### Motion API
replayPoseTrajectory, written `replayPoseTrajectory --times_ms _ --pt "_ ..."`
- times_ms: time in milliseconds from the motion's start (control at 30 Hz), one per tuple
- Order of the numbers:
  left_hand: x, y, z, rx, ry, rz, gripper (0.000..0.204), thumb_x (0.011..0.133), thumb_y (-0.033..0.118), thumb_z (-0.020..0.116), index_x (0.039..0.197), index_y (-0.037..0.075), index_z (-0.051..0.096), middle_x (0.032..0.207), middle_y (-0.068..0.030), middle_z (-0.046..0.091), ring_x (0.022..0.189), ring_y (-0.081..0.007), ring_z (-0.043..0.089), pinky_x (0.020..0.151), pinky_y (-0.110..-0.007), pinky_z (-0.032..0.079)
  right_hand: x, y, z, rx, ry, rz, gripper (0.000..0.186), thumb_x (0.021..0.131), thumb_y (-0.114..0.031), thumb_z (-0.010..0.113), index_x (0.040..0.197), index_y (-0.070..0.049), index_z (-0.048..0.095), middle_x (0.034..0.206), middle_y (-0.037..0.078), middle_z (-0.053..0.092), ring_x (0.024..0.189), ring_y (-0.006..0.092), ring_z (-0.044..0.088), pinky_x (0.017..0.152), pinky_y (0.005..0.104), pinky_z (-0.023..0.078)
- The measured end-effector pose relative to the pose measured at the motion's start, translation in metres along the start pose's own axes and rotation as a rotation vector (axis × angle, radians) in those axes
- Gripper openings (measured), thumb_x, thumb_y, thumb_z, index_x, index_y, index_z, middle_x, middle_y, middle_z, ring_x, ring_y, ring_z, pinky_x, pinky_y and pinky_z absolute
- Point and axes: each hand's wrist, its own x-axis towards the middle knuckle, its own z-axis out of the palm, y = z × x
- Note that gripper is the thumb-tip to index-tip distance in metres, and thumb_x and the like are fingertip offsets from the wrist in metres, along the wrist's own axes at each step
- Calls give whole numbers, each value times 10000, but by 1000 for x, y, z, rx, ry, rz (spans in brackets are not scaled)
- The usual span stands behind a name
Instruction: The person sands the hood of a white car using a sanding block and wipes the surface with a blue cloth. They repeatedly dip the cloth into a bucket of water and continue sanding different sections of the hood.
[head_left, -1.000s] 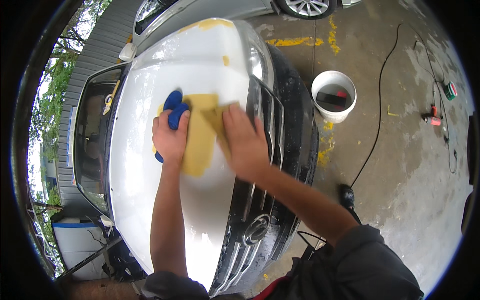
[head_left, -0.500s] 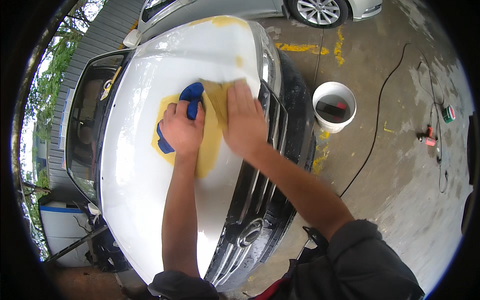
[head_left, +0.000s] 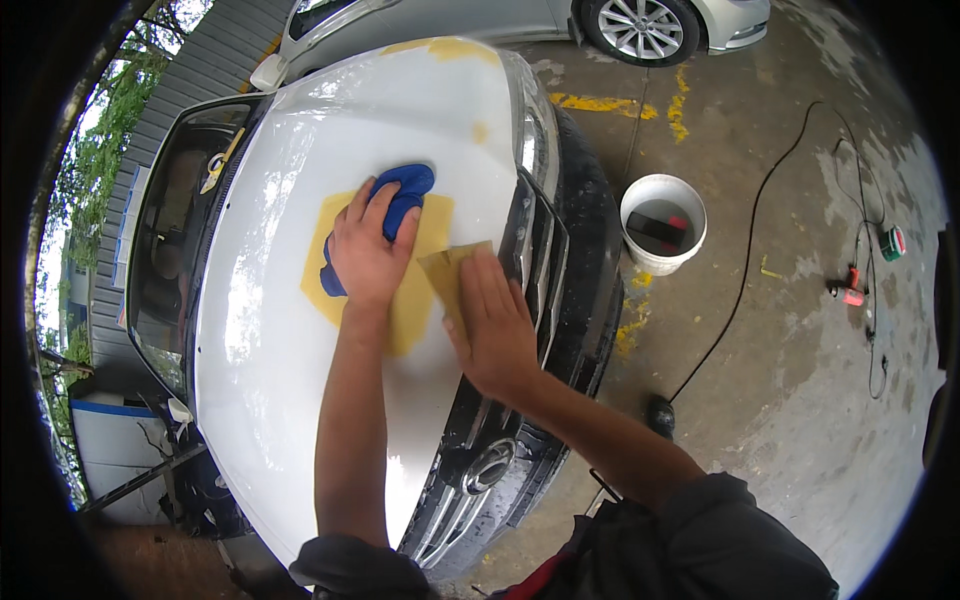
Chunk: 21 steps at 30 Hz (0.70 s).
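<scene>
A white car hood (head_left: 260, 330) lies beneath both hands, with a large patch of yellow filler (head_left: 412, 325) on it. My left hand (head_left: 368, 252) grips a bunched blue cloth (head_left: 410, 180) and rests it on the patch, so part of the cloth is hidden under the palm. To its right, my right hand (head_left: 498, 335) presses a tan sheet, which looks like sandpaper (head_left: 440, 272), against the hood by the patch's right edge. Its fingers lie straight and together over the sheet, with the thumb along its near side.
Beyond the grille (head_left: 535, 270), a white bucket (head_left: 650, 262) on the floor holds water and a dark block (head_left: 655, 232). A black cable (head_left: 745, 270) runs across the concrete near a red tool (head_left: 850, 293) and a green tin (head_left: 892, 243). A silver car (head_left: 430, 25) stands at the far side.
My right hand has slid nearer to me along the hood with the sandpaper, off the patch's far right part. My left hand and the blue cloth have shifted slightly right.
</scene>
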Motion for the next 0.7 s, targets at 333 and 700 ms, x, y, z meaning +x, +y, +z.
replayPoseTrajectory --times_ms 333,700 --pt "5 16 26 67 25 -72 307 830 386 860 973 146 733 1086 -13 742 983 -307 672 852 -449 482 6 6 7 36 66 57 762 986 -271 621 1590 92 331 1663 331 308 1572 458 294 1219 634 278" --pt "22 19 33 12 1 87 222 768 231 807 911 129 671 945 -41 693 919 -317 654 812 -451 473 11 1 1 45 19 66 845 894 -200 639 1616 85 309 1702 309 268 1593 435 277 1244 637 224"
